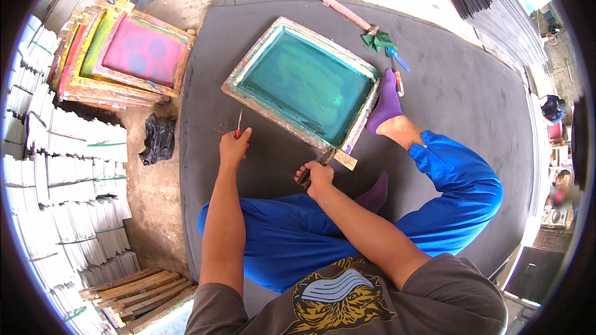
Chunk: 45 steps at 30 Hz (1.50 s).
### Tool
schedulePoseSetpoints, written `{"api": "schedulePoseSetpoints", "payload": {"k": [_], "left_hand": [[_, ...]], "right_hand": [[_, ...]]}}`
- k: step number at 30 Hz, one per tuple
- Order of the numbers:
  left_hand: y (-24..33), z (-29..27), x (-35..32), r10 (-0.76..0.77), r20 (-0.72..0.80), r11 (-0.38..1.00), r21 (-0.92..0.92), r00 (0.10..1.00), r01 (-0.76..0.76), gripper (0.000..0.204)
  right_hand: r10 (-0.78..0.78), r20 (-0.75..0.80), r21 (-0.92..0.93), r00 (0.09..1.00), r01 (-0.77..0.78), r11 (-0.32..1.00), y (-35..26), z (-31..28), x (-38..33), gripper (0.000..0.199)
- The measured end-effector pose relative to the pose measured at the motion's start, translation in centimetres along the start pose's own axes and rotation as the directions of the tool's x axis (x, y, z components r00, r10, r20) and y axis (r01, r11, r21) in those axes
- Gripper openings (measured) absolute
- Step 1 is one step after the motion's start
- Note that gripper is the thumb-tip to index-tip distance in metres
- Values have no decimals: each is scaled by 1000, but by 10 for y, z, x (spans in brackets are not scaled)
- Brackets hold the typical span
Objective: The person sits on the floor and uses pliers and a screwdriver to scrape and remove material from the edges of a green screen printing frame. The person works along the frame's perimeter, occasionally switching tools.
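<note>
Wooden-framed printing screen (304, 84) with teal mesh lay tilted on the dark mat (472, 93) ahead, stacked pink and green screens (124, 56) far left, white bundled sheets (74, 174) left, right hand (316, 177) gripped a dark tool (313, 167) at the frame's near corner, left hand (234, 146) pinched a red-handled tool (239, 124)

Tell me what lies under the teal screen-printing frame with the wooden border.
The teal screen-printing frame lies flat on a dark grey mat, which shows all around it. Whatever sits directly beneath the mesh is covered.
</note>
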<state>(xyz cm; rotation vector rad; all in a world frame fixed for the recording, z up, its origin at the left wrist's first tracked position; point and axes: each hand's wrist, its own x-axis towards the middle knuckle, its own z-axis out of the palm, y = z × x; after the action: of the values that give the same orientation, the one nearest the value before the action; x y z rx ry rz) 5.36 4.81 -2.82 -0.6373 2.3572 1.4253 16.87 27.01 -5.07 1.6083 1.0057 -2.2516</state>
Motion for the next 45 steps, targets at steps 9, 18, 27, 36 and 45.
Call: {"api": "schedulePoseSetpoints", "payload": {"k": [9,18,27,36,45], "left_hand": [[-8,8,10,-12,39,1000,-5,999,12,43],[9,6,-12,-13,483,951,-263,876,159,46],[-3,-14,-1,-50,438,909,-352,898,222,30],[-21,-11,12,7,-162,983,-180,987,-36,36],[-15,-16,-10,88,-155,984,-138,984,-109,42]], "right_hand": [[-322,-244,-231,915,268,935,26,20,10,8],[-381,315,-571,870,494,656,46,47,-18,9],[-118,573,-677,811,549,491,41,82,-24,13],[-349,739,-673,576,658,-339,8,59,-16,39],[-507,678,-668,533,156,-728,-63,29,16,42]]}}
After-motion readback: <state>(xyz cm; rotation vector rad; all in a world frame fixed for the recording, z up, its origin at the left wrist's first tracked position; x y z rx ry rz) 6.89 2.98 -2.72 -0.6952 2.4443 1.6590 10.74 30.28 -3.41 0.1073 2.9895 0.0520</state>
